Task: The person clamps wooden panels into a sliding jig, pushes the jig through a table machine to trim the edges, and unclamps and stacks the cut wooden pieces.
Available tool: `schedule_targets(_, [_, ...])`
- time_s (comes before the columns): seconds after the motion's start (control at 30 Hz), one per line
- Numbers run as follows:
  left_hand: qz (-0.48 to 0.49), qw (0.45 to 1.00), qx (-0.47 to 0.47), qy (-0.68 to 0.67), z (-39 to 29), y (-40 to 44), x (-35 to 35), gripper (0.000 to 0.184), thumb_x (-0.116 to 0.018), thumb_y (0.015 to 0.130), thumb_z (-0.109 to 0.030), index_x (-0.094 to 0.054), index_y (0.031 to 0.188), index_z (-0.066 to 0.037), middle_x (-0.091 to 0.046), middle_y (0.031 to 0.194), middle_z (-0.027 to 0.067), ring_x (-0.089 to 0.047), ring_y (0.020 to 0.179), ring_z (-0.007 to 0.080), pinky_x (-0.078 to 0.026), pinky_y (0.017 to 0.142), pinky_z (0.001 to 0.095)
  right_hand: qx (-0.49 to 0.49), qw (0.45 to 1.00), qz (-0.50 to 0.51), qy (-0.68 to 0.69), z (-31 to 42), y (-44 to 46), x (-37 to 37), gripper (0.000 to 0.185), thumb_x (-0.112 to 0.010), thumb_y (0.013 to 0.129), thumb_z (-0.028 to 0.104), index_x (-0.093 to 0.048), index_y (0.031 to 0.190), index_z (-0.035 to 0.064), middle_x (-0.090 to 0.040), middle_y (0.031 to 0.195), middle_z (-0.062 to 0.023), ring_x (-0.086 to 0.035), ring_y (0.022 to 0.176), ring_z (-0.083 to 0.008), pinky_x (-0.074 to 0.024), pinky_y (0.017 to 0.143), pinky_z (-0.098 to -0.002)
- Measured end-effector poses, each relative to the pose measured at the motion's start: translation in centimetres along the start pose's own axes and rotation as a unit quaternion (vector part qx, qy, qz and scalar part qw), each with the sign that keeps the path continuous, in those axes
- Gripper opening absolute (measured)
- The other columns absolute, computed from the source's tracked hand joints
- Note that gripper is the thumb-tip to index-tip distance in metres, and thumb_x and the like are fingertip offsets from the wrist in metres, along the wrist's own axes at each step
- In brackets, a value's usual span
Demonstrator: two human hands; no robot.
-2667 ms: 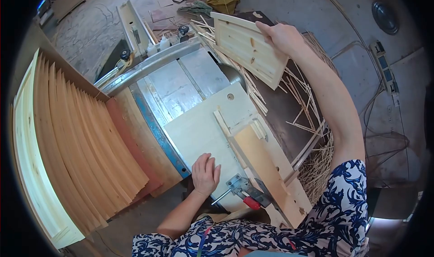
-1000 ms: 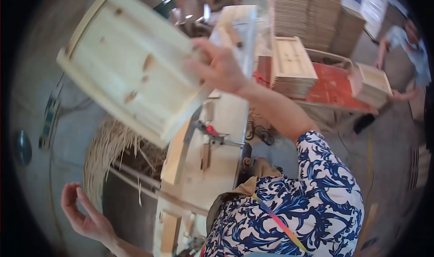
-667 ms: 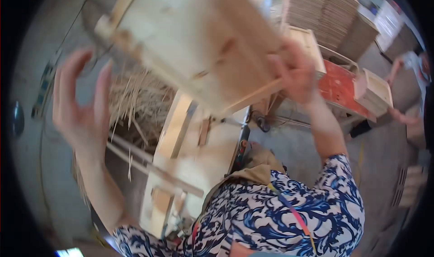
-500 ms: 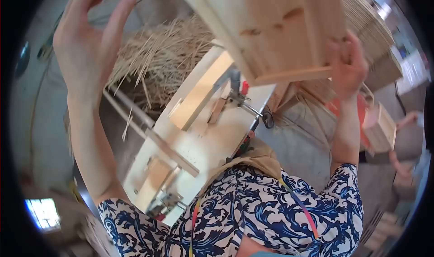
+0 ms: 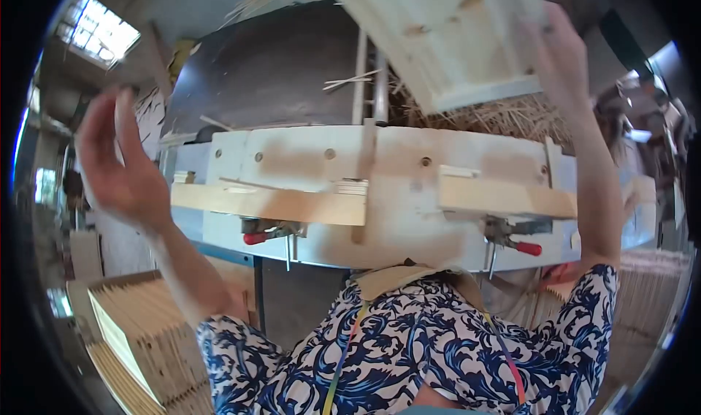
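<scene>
The right hand (image 5: 561, 61) was gripping a framed wooden panel (image 5: 449, 53) by its edge, the fingers blurred against the wood. The panel was tilted, stretching away to the left of that hand, its far part out of sight, with dark knots in its face. Just below its near edge, as I saw it, a heap of thin wood strips (image 5: 504, 115) showed. The left hand (image 5: 124, 177) was up on the other side, well apart from the panel, thumb and fingers spread in a loose curl around nothing. Between and below the two hands lay a pale worktop (image 5: 409, 229) bearing two wooden bars (image 5: 292, 204), one nearer each hand, each with a red-handled clamp (image 5: 529, 248) beside it. Beneath the left forearm, lower down, stood a stack of boards (image 5: 146, 338).
</scene>
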State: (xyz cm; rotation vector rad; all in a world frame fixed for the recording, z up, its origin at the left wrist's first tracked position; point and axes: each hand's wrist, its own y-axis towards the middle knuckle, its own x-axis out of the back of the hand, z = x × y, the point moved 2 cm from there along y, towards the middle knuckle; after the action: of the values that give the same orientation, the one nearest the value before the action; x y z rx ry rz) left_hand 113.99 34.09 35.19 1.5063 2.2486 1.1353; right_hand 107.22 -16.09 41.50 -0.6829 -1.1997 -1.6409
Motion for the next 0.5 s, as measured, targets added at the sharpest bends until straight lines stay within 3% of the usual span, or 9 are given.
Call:
schedule_targets(0.1, [-0.054,0.993,0.099,0.040,2.9,-4.2,5.8,0.024,-0.065,0.105,-0.003,-0.064,0.125,0.010,-0.073,0.117,0.0195,-0.073,0.104,0.0223,-0.061,0.095,0.0326,-0.050,0.990,0.126,0.036,0.3,3.7,-9.9,0.036,-0.070,0.100,0.031,-0.063,0.123,0.0043,-0.073,0.082,-0.0191,-0.073,0.075,-0.0371,-0.0567,0.071,-0.0431])
schedule_targets(0.17, [-0.079,0.973,0.199,0.089,4.3,-8.1,9.0,0.022,-0.063,0.107,-0.004,-0.063,0.125,0.009,-0.072,0.115,0.0175,-0.071,0.103,0.0208,-0.060,0.093,0.0310,-0.038,0.979,0.199,0.040,1.6,4.9,-16.5,0.036,-0.069,0.098,0.030,-0.062,0.125,0.0065,-0.074,0.085,-0.0213,-0.075,0.079,-0.0393,-0.0581,0.073,-0.0462])
schedule_targets(0.2, [-0.105,0.969,0.220,0.043,2.8,-10.9,9.8,0.021,-0.062,0.108,-0.006,-0.063,0.124,0.008,-0.071,0.115,0.0159,-0.070,0.102,0.0199,-0.059,0.092,0.0309,-0.034,0.980,0.195,0.006,3.6,3.6,-12.9,0.036,-0.068,0.098,0.029,-0.061,0.127,0.0078,-0.074,0.087,-0.0225,-0.075,0.082,-0.0410,-0.0586,0.076,-0.0483])
schedule_targets(0.27, [-0.109,0.938,0.327,0.034,3.2,-14.5,11.3,0.019,-0.062,0.108,-0.007,-0.063,0.121,0.006,-0.070,0.111,0.0121,-0.069,0.100,0.0174,-0.058,0.092,0.0301,-0.034,0.954,0.298,0.015,5.8,4.0,-18.1,0.038,-0.065,0.099,0.029,-0.058,0.132,0.0108,-0.075,0.095,-0.0247,-0.074,0.091,-0.0452,-0.0595,0.082,-0.0532])
schedule_targets(0.4, [-0.071,0.912,0.404,0.018,4.5,-18.6,11.8,0.018,-0.062,0.108,-0.008,-0.062,0.121,0.004,-0.069,0.108,0.0098,-0.068,0.100,0.0156,-0.058,0.092,0.0298,-0.020,0.908,0.416,0.038,6.1,1.5,-26.9,0.047,-0.064,0.101,0.030,-0.056,0.143,0.0123,-0.074,0.109,-0.0261,-0.072,0.104,-0.0444,-0.0566,0.092,-0.0531])
schedule_targets(0.43, [-0.058,0.904,0.423,-0.025,5.3,-19.1,11.0,0.018,-0.062,0.108,-0.008,-0.063,0.121,0.004,-0.069,0.108,0.0097,-0.067,0.099,0.0151,-0.058,0.091,0.0294,-0.029,0.913,0.406,0.008,5.8,1.1,-26.0,0.047,-0.064,0.101,0.030,-0.056,0.143,0.0123,-0.074,0.109,-0.0261,-0.072,0.104,-0.0444,-0.0566,0.092,-0.0531])
schedule_targets(0.5, [-0.041,0.892,0.451,-0.018,5.6,-19.7,11.3,0.018,-0.061,0.109,-0.009,-0.063,0.121,0.004,-0.069,0.107,0.0091,-0.068,0.099,0.0144,-0.058,0.090,0.0288,0.012,0.903,0.424,0.073,5.4,-0.4,-30.2,0.047,-0.064,0.102,0.030,-0.057,0.145,0.0128,-0.074,0.113,-0.0243,-0.071,0.107,-0.0430,-0.0566,0.093,-0.0507])
